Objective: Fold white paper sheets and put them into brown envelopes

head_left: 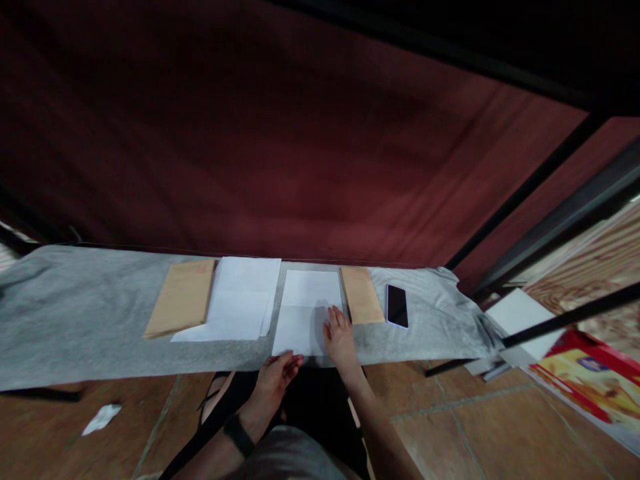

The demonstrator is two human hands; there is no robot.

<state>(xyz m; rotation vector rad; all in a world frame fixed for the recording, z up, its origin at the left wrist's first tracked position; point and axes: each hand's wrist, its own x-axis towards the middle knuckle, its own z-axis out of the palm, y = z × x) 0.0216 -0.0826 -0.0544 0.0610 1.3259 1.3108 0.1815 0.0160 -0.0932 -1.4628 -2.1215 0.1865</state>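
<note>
A white sheet of paper (pixel 305 320) with a crosswise crease lies flat in front of me. My right hand (pixel 341 341) is over its right edge, fingers stretched out and a little apart, holding nothing. At the near left corner of the sheet is my left hand (pixel 277 379), palm turned inward and fingers loosely curved; nothing shows in it. Left of the sheet lies a stack of white paper (pixel 245 300), and beyond that a stack of brown envelopes (pixel 183 297). A single brown envelope (pixel 363 297) sits just right of the creased sheet.
A phone (pixel 397 307) with a dark screen lies right of the single envelope. Grey cloth (pixel 90 307) covers the narrow table. Behind it hangs a dark red curtain (pixel 280 147). A red and yellow box (pixel 595 380) stands at the right, and crumpled tissue (pixel 102 419) lies on the tiled floor.
</note>
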